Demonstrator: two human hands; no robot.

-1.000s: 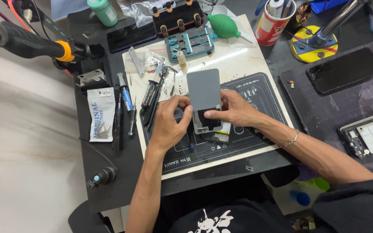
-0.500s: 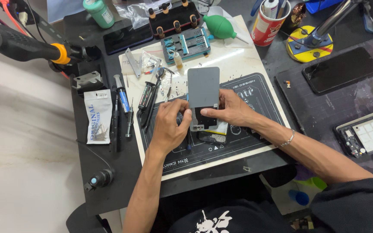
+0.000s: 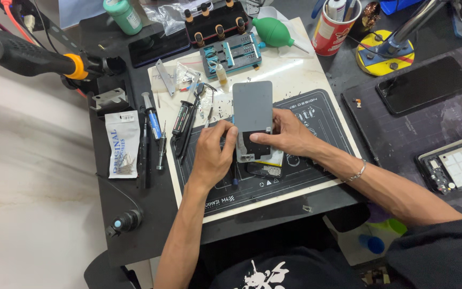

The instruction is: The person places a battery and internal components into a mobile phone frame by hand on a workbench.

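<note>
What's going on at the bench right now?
A person works at a repair mat with both bare hands. The left hand and the right hand both grip the lower end of a grey phone panel, which lies flat over a dark phone body on the mat. Tweezers and screwdrivers lie to the left, a green air blower and a red cup sit at the far edge, and another black phone rests to the right.

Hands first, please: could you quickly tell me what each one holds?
Left hand: gripping the grey phone back panel at its lower left.
Right hand: gripping the same panel's lower right.
</note>
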